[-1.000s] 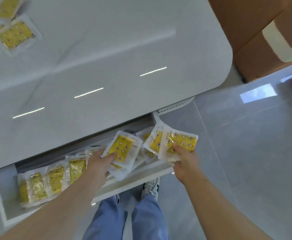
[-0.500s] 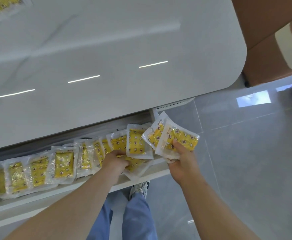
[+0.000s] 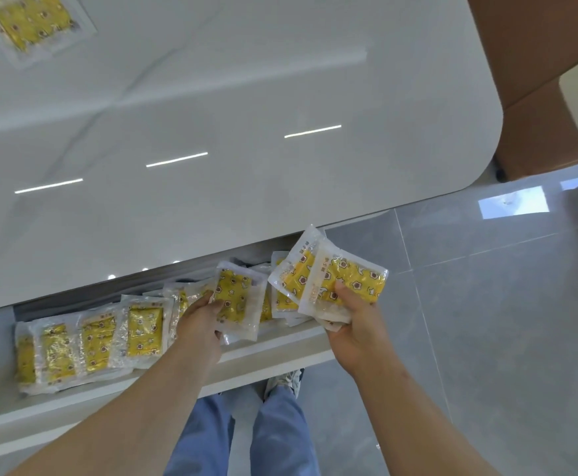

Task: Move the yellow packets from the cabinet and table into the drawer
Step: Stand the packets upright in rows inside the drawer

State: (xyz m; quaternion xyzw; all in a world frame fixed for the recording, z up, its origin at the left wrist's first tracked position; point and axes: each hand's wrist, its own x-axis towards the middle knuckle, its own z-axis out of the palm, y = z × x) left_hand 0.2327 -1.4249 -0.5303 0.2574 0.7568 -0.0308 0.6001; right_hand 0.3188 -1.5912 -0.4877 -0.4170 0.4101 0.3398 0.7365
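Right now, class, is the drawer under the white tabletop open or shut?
Open. The drawer is pulled out below the tabletop, exposing a row of yellow packets inside.

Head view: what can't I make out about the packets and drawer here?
All in the head view:
- Tabletop packets: cut off by the frame's top-left corner; count unclear.
- Stack in the right hand: overlap hides how many packets.
- Drawer rear: hidden under the table edge.
- Printed text: too small to read.

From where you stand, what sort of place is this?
Probably a home or office room: a glossy white tabletop, a drawer beneath it lined with yellow packets, polished grey floor tiles and a cardboard box.
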